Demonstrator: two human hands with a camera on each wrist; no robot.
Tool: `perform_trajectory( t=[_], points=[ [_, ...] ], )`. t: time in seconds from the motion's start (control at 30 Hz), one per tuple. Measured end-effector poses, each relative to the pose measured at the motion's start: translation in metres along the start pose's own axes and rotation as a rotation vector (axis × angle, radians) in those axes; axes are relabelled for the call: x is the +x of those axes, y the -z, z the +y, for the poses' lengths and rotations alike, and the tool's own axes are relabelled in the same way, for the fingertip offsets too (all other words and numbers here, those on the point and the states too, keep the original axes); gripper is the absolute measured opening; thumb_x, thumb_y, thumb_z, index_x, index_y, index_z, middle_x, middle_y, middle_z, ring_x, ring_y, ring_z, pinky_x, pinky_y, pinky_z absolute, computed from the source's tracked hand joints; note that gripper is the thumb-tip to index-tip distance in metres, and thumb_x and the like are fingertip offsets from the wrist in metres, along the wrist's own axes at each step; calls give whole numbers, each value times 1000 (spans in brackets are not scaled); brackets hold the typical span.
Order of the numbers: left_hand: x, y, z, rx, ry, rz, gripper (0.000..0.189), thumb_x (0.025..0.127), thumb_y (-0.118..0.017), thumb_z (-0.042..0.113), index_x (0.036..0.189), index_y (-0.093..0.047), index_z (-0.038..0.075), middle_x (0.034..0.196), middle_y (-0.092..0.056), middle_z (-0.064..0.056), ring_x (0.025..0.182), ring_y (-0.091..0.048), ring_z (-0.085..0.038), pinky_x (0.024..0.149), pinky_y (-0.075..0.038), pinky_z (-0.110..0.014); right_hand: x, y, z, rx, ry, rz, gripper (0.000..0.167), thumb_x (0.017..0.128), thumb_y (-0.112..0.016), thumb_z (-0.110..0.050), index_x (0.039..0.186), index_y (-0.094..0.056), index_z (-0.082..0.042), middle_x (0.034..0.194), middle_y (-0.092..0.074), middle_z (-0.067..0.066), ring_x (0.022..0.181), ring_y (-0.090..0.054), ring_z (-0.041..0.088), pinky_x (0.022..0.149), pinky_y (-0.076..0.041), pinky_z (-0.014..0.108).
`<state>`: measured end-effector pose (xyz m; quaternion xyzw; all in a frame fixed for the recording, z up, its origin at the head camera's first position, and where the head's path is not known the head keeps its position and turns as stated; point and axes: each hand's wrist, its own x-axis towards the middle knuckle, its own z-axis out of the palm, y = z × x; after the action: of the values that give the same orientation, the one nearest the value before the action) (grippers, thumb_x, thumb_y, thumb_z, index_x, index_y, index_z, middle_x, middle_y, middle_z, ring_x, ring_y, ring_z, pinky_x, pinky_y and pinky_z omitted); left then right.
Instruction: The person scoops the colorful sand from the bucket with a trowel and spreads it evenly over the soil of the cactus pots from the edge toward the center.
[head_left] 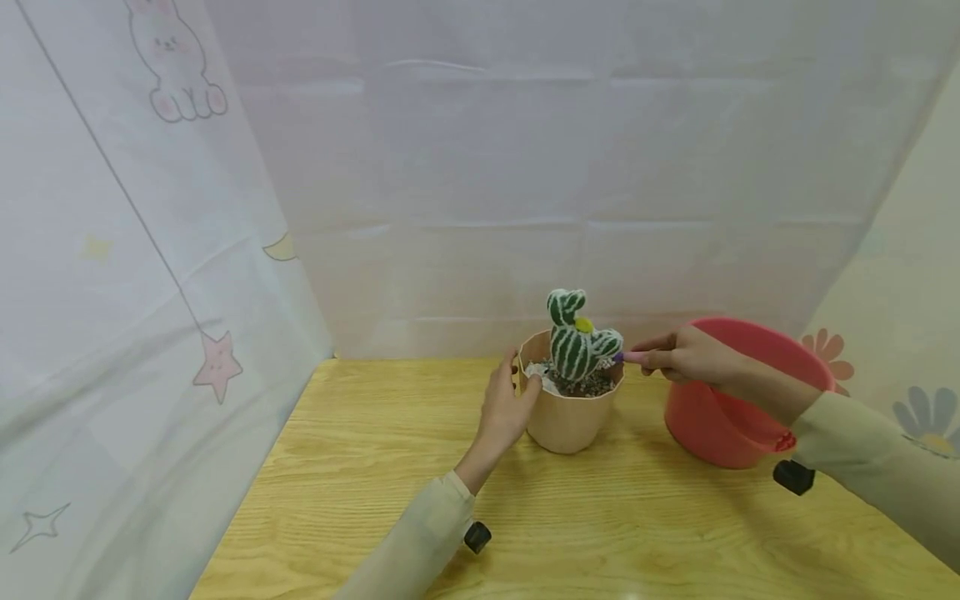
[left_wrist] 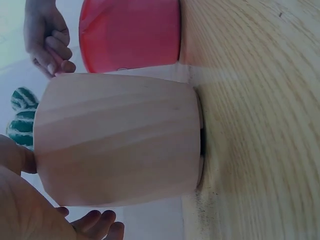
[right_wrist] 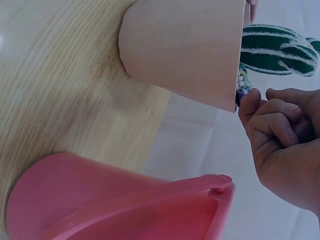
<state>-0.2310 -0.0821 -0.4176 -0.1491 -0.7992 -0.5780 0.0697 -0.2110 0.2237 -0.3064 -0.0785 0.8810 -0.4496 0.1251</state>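
A peach flowerpot stands upright on the table, holding a green-and-white striped knitted cactus with a yellow flower. Gritty soil surrounds its base, with white material at the pot's left. My left hand grips the pot's left side, thumb over the rim and fingers around the outer wall. From the right, my right hand pinches the pink handle of a small tool. Its purple end reaches the rim beside the cactus; the tip is hidden inside. In the right wrist view, the fingers are curled around the handle.
A red bucket with a handle stands to the right of the pot, below my right forearm. Behind the wooden table hangs a pale cloth. Dark grains lie near the pot's foot.
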Motion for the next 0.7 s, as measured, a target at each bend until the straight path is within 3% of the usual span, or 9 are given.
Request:
perform_trajectory(
  t=[0.17, 0.33, 0.53, 0.7],
  points=[
    [1, -2, -5, -9, -3, -32, 69, 102, -50, 42, 161, -29, 14, 145, -45, -19, 128, -48, -37, 103, -42, -54, 2, -2, -1, -16, 25, 1, 44, 101, -66, -26, 133, -63, 4, 98, -66, 17, 52, -26, 12, 55, -34, 30],
    [2, -4, -7, -29, -2, -47, 68, 103, -50, 39, 162, -26, 16, 142, -46, -17, 122, -50, -32, 100, -44, -52, 3, -4, -1, -62, 73, 23, 42, 102, -66, -28, 132, -66, 1, 98, -66, 15, 58, -34, 13, 54, -36, 30],
    [3, -5, -9, -35, -12, -46, 69, 103, -48, 43, 162, -26, 16, 140, -47, -16, 118, -52, -30, 96, -47, -49, 2, -4, -2, -161, 158, 59, 34, 104, -62, -24, 129, -68, -2, 97, -67, 11, 84, -55, 26, 65, -46, 32],
    [3, -6, -9, -45, -11, -43, 69, 103, -48, 41, 163, -25, 16, 140, -47, -18, 117, -54, -30, 93, -49, -47, -5, -2, -4, -212, 161, 118, 35, 104, -61, -20, 131, -66, 1, 93, -69, 10, 76, -53, 25, 52, -38, 30]
  ],
)
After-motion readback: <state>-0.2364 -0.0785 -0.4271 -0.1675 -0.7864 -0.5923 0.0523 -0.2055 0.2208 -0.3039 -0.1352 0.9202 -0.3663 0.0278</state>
